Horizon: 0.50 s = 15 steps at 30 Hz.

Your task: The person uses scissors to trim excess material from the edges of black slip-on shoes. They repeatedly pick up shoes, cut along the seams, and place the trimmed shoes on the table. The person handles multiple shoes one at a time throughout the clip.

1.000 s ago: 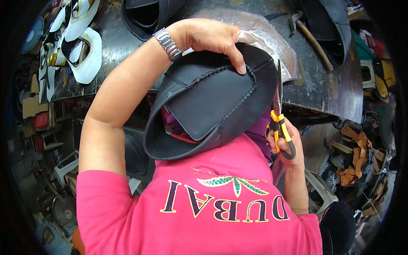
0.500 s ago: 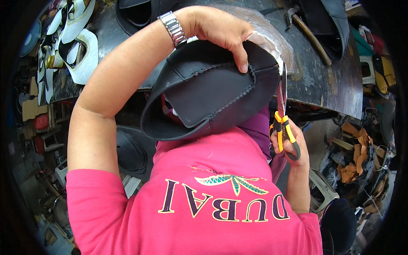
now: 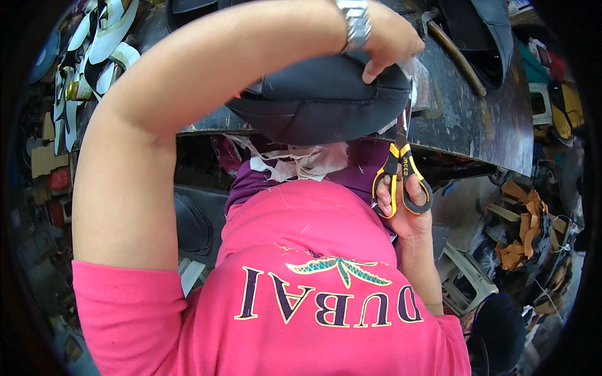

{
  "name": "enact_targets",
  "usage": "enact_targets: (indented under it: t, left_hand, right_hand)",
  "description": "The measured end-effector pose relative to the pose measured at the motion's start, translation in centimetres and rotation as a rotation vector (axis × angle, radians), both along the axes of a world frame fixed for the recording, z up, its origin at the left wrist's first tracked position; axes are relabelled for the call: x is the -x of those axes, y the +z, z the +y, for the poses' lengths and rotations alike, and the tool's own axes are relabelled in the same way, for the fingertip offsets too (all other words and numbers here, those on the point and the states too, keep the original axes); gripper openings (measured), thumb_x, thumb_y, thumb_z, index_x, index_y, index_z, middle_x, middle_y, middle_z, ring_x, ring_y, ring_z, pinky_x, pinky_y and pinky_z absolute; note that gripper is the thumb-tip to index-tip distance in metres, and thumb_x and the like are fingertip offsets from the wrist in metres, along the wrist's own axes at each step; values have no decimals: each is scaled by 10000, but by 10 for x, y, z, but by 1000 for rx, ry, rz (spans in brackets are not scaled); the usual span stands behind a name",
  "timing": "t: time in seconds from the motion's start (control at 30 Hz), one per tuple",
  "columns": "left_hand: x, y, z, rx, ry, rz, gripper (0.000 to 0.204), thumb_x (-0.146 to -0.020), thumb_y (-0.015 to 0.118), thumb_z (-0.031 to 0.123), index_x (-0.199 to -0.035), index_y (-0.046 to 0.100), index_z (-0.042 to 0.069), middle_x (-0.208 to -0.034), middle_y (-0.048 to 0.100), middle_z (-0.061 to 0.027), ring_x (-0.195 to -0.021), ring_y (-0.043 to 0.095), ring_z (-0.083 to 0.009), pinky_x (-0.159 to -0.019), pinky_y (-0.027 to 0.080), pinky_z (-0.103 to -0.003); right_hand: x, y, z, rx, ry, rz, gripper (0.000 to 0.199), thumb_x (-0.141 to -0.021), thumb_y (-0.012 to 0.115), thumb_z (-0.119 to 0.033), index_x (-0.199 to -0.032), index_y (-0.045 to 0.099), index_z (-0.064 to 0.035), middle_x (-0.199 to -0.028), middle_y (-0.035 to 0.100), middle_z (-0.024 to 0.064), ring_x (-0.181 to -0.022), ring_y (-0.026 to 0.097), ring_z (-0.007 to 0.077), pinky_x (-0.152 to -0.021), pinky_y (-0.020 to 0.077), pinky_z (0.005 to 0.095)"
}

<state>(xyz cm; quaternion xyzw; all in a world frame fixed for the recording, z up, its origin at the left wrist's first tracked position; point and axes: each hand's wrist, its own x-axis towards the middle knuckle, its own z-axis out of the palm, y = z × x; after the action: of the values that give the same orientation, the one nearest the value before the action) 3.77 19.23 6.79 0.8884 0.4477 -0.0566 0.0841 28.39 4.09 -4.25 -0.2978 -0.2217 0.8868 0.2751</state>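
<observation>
A black leather piece shaped like a bag (image 3: 326,106), with a stitched seam along its flat panel, rests at the table's front edge. My left hand (image 3: 392,41) grips its far right rim, the thumb pressing on the panel and the other fingers hidden behind. In my right hand (image 3: 411,216) are scissors (image 3: 402,150) with yellow and black handles. Their handles are spread, and the blades point away from me beside the leather's right edge. Pale thin material shows around the blade tips; whether they touch it I cannot tell.
A hammer (image 3: 458,56) lies on the dark table (image 3: 476,131) at the far right, beside another black leather piece (image 3: 483,37). White cut-out pieces (image 3: 113,31) hang over the left end. Whitish scraps (image 3: 307,161) lie on my lap. A pale plastic stool (image 3: 467,282) stands at right.
The leather piece has moved away from me and tilted, uncovering the scraps on my lap. My left hand has shifted right and away. The scissors have moved slightly left and their handles have spread.
</observation>
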Motion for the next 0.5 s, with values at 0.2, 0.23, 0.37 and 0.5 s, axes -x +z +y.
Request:
enact_targets:
  t: [0.2,0.23,0.37,0.5]
  left_hand:
    - [6,-32,-83,-304,-20,-282,143,-865,522,72,-979,538,-14,-879,600,-180,-804,653,-332,-707,551,-390]
    - [2,-35,-96,-277,42,-189,132,-865,549,73,-967,530,-8,-945,600,-177,-905,645,-304,-705,549,-368]
    - [-10,-50,-138,-294,184,-123,612,-864,581,179,-1401,412,-62,-1377,442,-293,-1345,398,-392,-1135,288,-450]
    - [-17,-69,-147,-412,238,-56,577,-884,515,185,-1411,422,-31,-1436,409,-275,-1383,367,-386,-1153,266,-453]
  right_hand:
    - [3,0,-7,51,15,123,549,-897,646,-514,-1097,536,-15,-846,582,136,-705,556,191,-649,462,295]
    - [3,0,-7,32,43,141,545,-913,622,-515,-1109,528,-15,-860,582,137,-701,559,196,-680,464,311]
    - [6,4,-6,-30,31,0,512,-932,599,-504,-1083,545,-17,-849,586,134,-682,556,186,-678,463,305]
    - [8,10,-3,-43,-14,-40,485,-940,599,-483,-1057,560,-14,-830,588,127,-654,543,163,-630,454,271]
